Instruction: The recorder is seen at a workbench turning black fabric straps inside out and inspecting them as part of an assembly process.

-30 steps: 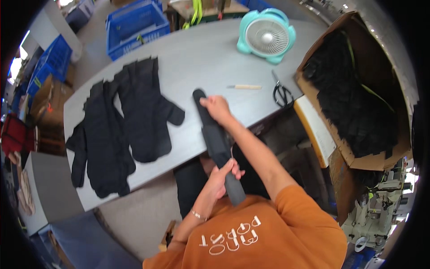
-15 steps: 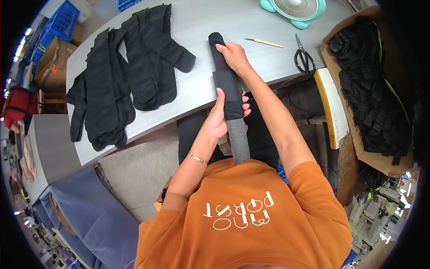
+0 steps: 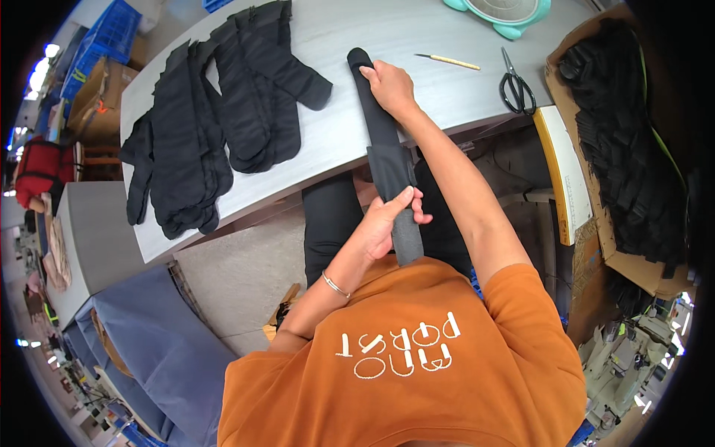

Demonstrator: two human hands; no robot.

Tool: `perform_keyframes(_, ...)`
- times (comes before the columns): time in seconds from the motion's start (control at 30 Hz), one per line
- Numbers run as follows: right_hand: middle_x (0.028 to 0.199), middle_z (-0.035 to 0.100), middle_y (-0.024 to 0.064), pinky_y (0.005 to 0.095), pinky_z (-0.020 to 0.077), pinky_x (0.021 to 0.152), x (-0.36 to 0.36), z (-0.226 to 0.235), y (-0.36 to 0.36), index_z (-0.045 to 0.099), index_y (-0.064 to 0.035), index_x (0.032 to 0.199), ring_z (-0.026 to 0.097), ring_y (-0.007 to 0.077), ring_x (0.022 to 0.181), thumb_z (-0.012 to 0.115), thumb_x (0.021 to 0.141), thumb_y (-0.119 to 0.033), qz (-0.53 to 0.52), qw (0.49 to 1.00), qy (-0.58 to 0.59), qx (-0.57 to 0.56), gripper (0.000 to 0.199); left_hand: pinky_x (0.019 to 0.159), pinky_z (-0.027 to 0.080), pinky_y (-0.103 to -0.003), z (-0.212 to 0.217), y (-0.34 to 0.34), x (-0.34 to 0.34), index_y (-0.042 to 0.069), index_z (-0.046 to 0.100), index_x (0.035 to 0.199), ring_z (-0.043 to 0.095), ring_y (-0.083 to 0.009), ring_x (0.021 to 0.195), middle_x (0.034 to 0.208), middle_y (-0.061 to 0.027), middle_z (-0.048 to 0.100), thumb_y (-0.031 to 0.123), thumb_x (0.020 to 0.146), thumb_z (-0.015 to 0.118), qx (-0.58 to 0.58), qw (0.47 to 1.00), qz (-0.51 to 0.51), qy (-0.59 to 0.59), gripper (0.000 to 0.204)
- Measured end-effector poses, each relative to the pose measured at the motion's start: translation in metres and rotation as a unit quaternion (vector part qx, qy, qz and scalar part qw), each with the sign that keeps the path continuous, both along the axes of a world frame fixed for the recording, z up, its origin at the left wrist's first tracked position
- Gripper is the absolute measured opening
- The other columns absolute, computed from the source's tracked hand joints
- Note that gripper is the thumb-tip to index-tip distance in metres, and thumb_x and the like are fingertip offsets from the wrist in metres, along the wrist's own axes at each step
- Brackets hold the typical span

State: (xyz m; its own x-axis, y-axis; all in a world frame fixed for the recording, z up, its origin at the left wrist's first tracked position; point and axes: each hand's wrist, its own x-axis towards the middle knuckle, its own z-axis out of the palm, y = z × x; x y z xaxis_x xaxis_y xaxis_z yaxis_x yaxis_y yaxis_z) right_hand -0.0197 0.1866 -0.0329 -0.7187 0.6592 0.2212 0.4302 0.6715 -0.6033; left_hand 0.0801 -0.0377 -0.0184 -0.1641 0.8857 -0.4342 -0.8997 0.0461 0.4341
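A long black fabric sleeve (image 3: 380,123) runs over a grey rod (image 3: 408,244) that looks like foam. The rod's bare near end points at my orange shirt. My right hand (image 3: 392,89) grips the rounded far end of the sleeve above the table edge, thumb on top. Lower down, my left hand (image 3: 383,222) is closed round the near end of the sleeve, where the grey rod comes out, thumb lying along the cloth. A turned-back layer of the cloth (image 3: 391,167) shows between the hands.
Black fabric pieces (image 3: 182,141) lie in overlapping piles on the grey table (image 3: 328,138). A thin pointed tool (image 3: 450,61), black-handled scissors (image 3: 516,89) and a turquoise fan (image 3: 506,11) are on the right. Beside the table stands a cardboard box (image 3: 655,279) of black pieces.
My left hand has slid down toward my body, and the cloth's folded edge has moved with it. Less of the grey rod is bare. My right hand keeps its grip at the far end.
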Motion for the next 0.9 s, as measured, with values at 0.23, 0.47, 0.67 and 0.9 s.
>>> perform_keyframes(0.23, 0.060, 0.050, 0.0079, 0.0354, 0.0406, 0.056, 0.005, -0.005, 0.020, 0.053, 0.0009, 0.070, 0.045, 0.0149, 0.057, 0.062, 0.093, -0.037, 0.038, 0.967, 0.077, -0.241, 0.045, 0.100, 0.051, -0.046, 0.006, 0.014, -0.019, 0.000, 0.040, 0.141, 0.058, -0.0314, 0.120, 0.135, -0.0206, 0.054, 0.067, 0.095, 0.033, 0.094, 0.975, 0.062, -0.190, 0.081)
perform_keyframes(0.47, 0.072, 0.064, 0.0213, 0.0471, 0.0473, 0.064, 0.003, -0.008, 0.012, 0.059, 0.0001, 0.074, 0.062, 0.0406, 0.070, 0.058, 0.094, -0.042, 0.017, 0.996, 0.050, -0.077, 0.047, 0.092, 0.055, -0.041, -0.001, 0.033, -0.029, -0.002, 0.050, 0.130, 0.065, -0.0231, 0.099, 0.116, -0.0129, 0.064, 0.068, 0.091, 0.046, 0.152, 0.977, 0.019, -0.151, 0.080)
perform_keyframes(0.67, 0.072, 0.065, 0.0193, 0.0493, 0.0484, 0.062, -0.001, -0.010, -0.001, 0.060, -0.0040, 0.079, 0.063, 0.0424, 0.071, 0.056, 0.095, -0.043, -0.004, 0.999, 0.024, 0.047, 0.042, 0.080, 0.058, -0.037, 0.003, 0.031, -0.040, -0.002, 0.057, 0.122, 0.066, -0.0167, 0.084, 0.102, -0.0098, 0.066, 0.044, 0.095, 0.063, 0.033, 0.997, 0.009, -0.074, 0.054)
perform_keyframes(0.9, 0.070, 0.065, 0.0182, 0.0489, 0.0497, 0.059, 0.003, -0.014, 0.007, 0.059, -0.0042, 0.077, 0.064, 0.0416, 0.068, 0.058, 0.095, -0.042, 0.010, 0.998, 0.031, 0.053, 0.042, 0.088, 0.057, -0.041, 0.013, 0.027, -0.028, -0.004, 0.053, 0.127, 0.066, -0.0217, 0.089, 0.102, -0.0118, 0.065, 0.062, 0.094, 0.049, 0.077, 0.977, 0.057, -0.192, 0.073)
